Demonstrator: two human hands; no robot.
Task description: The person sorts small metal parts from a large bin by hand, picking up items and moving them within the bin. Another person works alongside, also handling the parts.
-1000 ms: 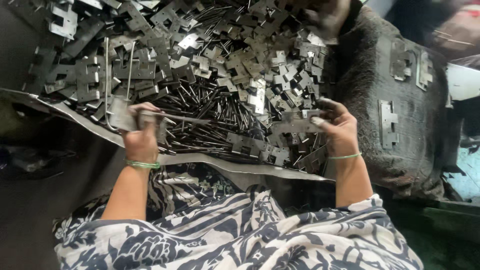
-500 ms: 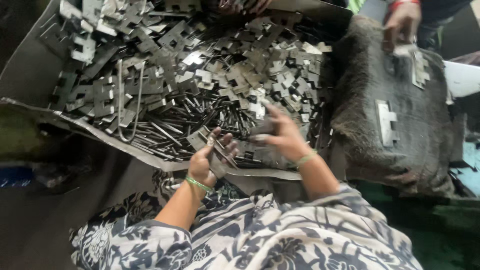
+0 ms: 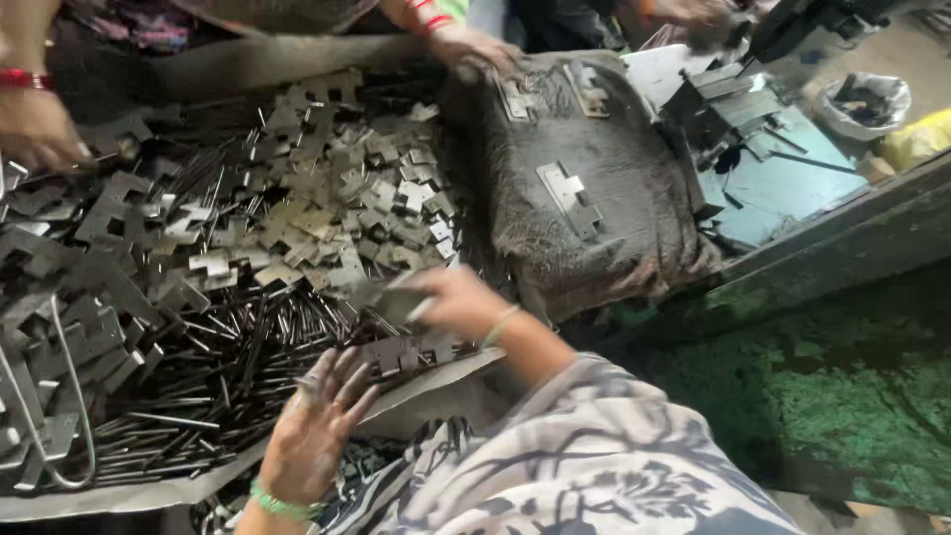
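surface: a flat sheet [image 3: 119, 495] fills the left half of the frame, heaped with stamped metal plates [image 3: 327, 208] above and thin dark rods [image 3: 218, 367] lower down.
room: a dark worn cushion [image 3: 614, 228] sits at upper centre with a few plates lying on it; a blue board [image 3: 792, 178] is at upper right, green floor [image 3: 842, 396] at lower right.
left hand: the left hand [image 3: 312, 431] is spread wide, fingers touching one end of a notched plate strip [image 3: 411, 352] at centre (palm grimy).
right hand: the right hand [image 3: 446, 297] is blurred, curled over the strip's other end; cannot tell if it grips.
others: another person's hand [image 3: 35, 124] at upper left, another [image 3: 475, 45] at top centre on the cushion's edge.
edges: the sheet's near edge runs just below the left hand.
open room: little bare sheet shows, only a strip along the lower left.
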